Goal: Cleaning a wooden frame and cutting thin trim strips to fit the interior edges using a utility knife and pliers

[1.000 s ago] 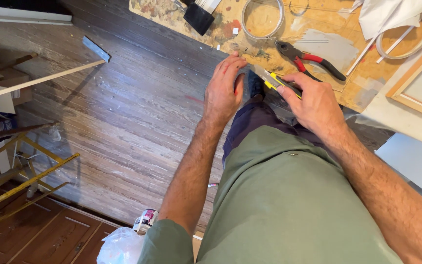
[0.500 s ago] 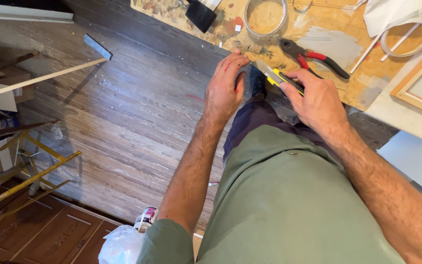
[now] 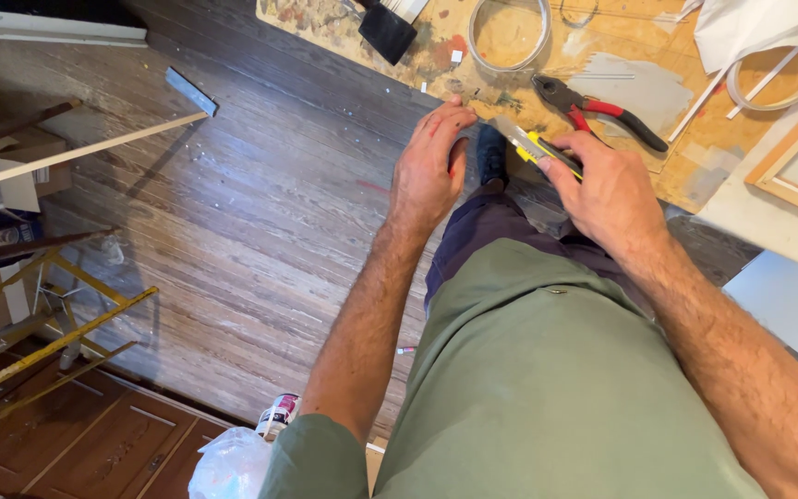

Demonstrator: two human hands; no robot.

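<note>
The right hand (image 3: 607,189) is gripping a yellow utility knife (image 3: 533,146), fingers clamped round its handle, blade pointing past the fingertips. The left hand (image 3: 431,171) is hovering with fingers loosely curled, apparently empty; it is best kept behind the blade's edge.

Board (image 3: 473,69): paint-stained plywood, holding pliers (image 3: 602,111), brush (image 3: 387,30), wire coil (image 3: 508,35), cloth (image 3: 750,28)
Floor (image 3: 260,212): dark wood planks, bearing metal strip (image 3: 190,91), white slat (image 3: 76,152)

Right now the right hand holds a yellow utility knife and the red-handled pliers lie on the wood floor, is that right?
Not quite. The right hand does hold the yellow utility knife, but the head view shows the red-handled pliers lying on the plywood board, not on the floor.
</note>
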